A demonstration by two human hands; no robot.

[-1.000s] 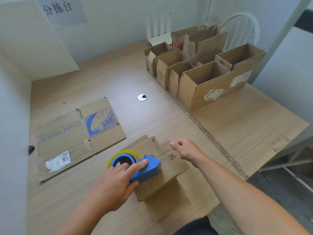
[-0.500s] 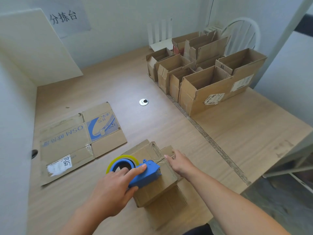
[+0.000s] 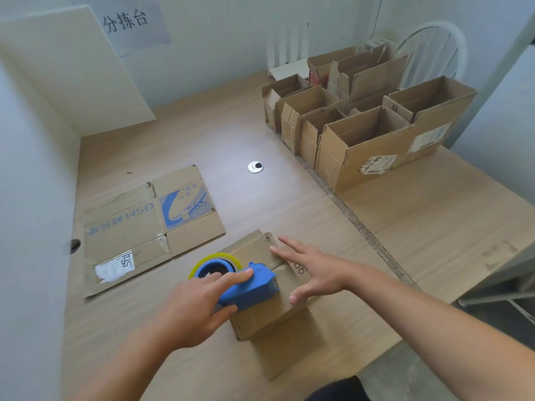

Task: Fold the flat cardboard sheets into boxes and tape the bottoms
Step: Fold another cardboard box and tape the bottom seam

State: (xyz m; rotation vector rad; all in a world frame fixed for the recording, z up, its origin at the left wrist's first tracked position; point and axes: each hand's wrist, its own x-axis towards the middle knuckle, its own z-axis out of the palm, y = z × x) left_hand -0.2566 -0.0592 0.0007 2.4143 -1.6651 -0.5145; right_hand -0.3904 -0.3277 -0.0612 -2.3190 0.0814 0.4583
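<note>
- Left hand grips the tape dispenser atop the box.
- Right hand, fingers spread flat, rests at the dispenser's 3 o'clock.
- Box runs roughly 11-to-5 o'clock.

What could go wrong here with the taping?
The right hand lies spread just ahead of the blue plastic tape dispenser gripped by the left hand; its front might catch that hand. The small brown cardboard box sits near the edge of the wooden table; a hard push might slide it off.
</note>
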